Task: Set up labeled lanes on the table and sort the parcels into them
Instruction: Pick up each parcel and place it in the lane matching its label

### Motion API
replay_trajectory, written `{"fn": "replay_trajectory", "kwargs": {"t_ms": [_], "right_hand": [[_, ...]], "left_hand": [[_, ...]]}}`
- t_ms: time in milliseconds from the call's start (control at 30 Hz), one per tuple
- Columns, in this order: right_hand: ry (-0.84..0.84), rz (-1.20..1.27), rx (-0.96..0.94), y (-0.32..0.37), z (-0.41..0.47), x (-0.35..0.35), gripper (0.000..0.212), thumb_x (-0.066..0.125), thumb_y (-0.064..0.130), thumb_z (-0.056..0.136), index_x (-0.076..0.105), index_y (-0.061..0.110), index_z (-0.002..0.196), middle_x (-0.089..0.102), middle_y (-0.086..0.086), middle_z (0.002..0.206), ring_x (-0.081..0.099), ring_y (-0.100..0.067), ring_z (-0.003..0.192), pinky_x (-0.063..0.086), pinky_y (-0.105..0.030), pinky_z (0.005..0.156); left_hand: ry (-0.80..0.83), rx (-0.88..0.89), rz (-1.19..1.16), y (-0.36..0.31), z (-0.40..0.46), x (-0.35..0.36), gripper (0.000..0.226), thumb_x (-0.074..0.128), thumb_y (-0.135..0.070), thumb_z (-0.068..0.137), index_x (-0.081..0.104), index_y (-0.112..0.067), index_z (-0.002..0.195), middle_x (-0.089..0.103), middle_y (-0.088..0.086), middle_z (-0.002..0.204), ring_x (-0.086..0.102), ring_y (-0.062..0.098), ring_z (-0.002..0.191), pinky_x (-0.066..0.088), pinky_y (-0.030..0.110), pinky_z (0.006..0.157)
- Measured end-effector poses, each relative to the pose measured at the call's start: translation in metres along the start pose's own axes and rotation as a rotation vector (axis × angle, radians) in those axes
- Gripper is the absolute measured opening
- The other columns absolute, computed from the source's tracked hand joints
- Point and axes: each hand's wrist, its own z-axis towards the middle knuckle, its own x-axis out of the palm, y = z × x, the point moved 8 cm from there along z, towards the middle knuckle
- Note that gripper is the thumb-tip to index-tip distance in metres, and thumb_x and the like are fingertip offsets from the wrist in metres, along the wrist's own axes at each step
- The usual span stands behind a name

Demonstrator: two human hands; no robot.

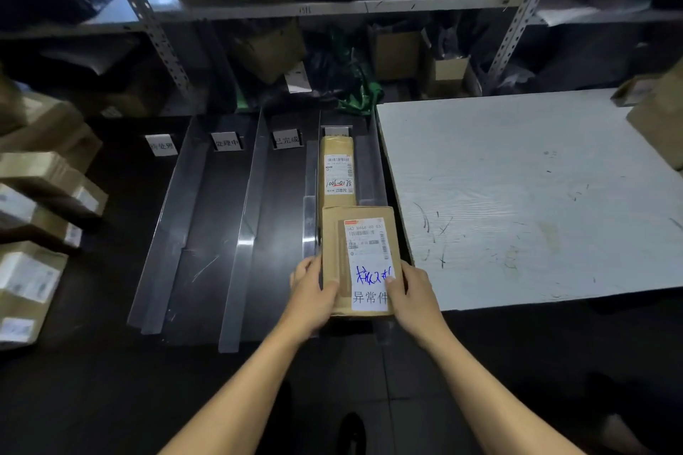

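Both hands, left [312, 294] and right [412, 294], gripped a box [360, 259] in the right lane [369, 159], one box [337, 170] sat farther back, more boxes [33, 218] waited left.

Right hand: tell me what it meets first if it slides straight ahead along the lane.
Probably the longer parcel lying farther up the same lane, though the box the right hand grips would touch it first.
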Motion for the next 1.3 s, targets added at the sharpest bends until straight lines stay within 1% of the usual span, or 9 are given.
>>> {"fn": "replay_trajectory", "kwargs": {"t_ms": [133, 267, 533, 600, 733, 900, 1000, 1100, 1300], "right_hand": [[0.015, -0.078, 0.04, -0.006, 0.009, 0.005, 0.021, 0.049, 0.026, 0.098, 0.061, 0.023, 0.116, 0.059, -0.004, 0.118, 0.049, -0.019, 0.115, 0.048, -0.039, 0.097], [-0.003, -0.128, 0.07, -0.007, 0.017, 0.005, 0.027, 0.055, 0.022, 0.093, 0.061, 0.023, 0.12, 0.058, -0.005, 0.115, 0.051, -0.017, 0.11, 0.049, -0.032, 0.092], [-0.034, -0.199, 0.127, -0.008, 0.026, 0.01, 0.02, 0.057, 0.023, 0.091, 0.064, 0.016, 0.109, 0.058, -0.009, 0.114, 0.052, -0.025, 0.111, 0.05, -0.037, 0.09], [-0.041, -0.238, 0.119, -0.008, 0.027, 0.013, 0.023, 0.055, 0.024, 0.093, 0.064, 0.017, 0.113, 0.056, -0.01, 0.115, 0.046, -0.024, 0.113, 0.043, -0.029, 0.087], [-0.053, -0.287, 0.113, -0.007, 0.027, 0.017, 0.032, 0.054, 0.025, 0.093, 0.058, 0.017, 0.123, 0.051, -0.01, 0.122, 0.04, -0.024, 0.115, 0.041, -0.032, 0.092], [-0.118, -0.45, -0.108, 0.016, 0.025, 0.018, 0.05, 0.058, 0.027, 0.089, 0.045, 0.018, 0.137, 0.044, -0.004, 0.13, 0.038, -0.023, 0.12, 0.039, -0.031, 0.096], [0.101, -0.486, -0.216, 0.021, 0.025, 0.043, 0.075, 0.063, 0.033, 0.089, 0.026, 0.019, 0.153, 0.026, -0.005, 0.155, 0.024, -0.023, 0.141, 0.038, -0.034, 0.108], [0.338, -0.772, -0.276, 0.012, 0.02, 0.073, 0.095, 0.067, 0.046, 0.086, 0.008, 0.025, 0.157, -0.004, -0.009, 0.165, -0.003, -0.028, 0.151, 0.025, -0.042, 0.118], [0.329, -0.98, -0.317, 0.005, 0.02, 0.085, 0.082, 0.062, 0.027, 0.092, 0.011, 0.023, 0.156, -0.004, -0.014, 0.165, -0.004, -0.037, 0.151, 0.019, -0.045, 0.119]], "left_hand": [[-0.043, -0.004, 0.133, 0.004, 0.003, -0.003, 0.043, 0.051, -0.023, 0.094, 0.05, -0.025, 0.137, 0.012, -0.002, 0.158, -0.002, 0.007, 0.145, 0.014, 0.04, 0.12], [-0.035, -0.029, 0.157, 0.003, 0.01, -0.002, 0.038, 0.055, -0.019, 0.095, 0.053, -0.019, 0.132, 0.009, 0.001, 0.162, -0.006, 0.012, 0.148, 0.012, 0.041, 0.121], [-0.053, -0.085, 0.273, 0.011, 0.025, 0.004, 0.038, 0.059, -0.021, 0.096, 0.051, -0.012, 0.132, 0.014, 0.004, 0.162, 0.003, 0.02, 0.151, 0.018, 0.041, 0.121], [-0.078, -0.09, 0.329, 0.014, 0.025, 0.007, 0.034, 0.056, -0.02, 0.098, 0.052, -0.011, 0.13, 0.015, 0.005, 0.162, 0.005, 0.021, 0.15, 0.021, 0.04, 0.119], [-0.104, -0.114, 0.396, 0.018, 0.025, 0.009, 0.034, 0.05, -0.017, 0.099, 0.047, -0.008, 0.132, 0.02, 0.007, 0.161, 0.015, 0.023, 0.148, 0.03, 0.042, 0.115], [-0.089, -0.019, 0.373, 0.013, 0.023, 0.011, 0.072, 0.054, -0.011, 0.091, 0.019, -0.021, 0.153, 0.03, 0.002, 0.152, 0.034, 0.025, 0.137, 0.04, 0.042, 0.105], [-0.093, -0.025, 0.308, 0.015, 0.024, 0.009, 0.086, 0.053, -0.011, 0.09, 0.002, -0.027, 0.156, 0.033, 0.003, 0.151, 0.041, 0.025, 0.132, 0.043, 0.041, 0.101], [-0.09, -0.059, 0.277, 0.021, 0.026, 0.007, 0.084, 0.053, -0.014, 0.092, 0.0, -0.024, 0.157, 0.031, 0.007, 0.155, 0.044, 0.028, 0.134, 0.043, 0.042, 0.1], [-0.08, -0.032, 0.279, 0.024, 0.03, 0.006, 0.077, 0.054, -0.015, 0.093, 0.009, -0.022, 0.156, 0.034, 0.005, 0.15, 0.046, 0.024, 0.13, 0.042, 0.032, 0.095]]}}
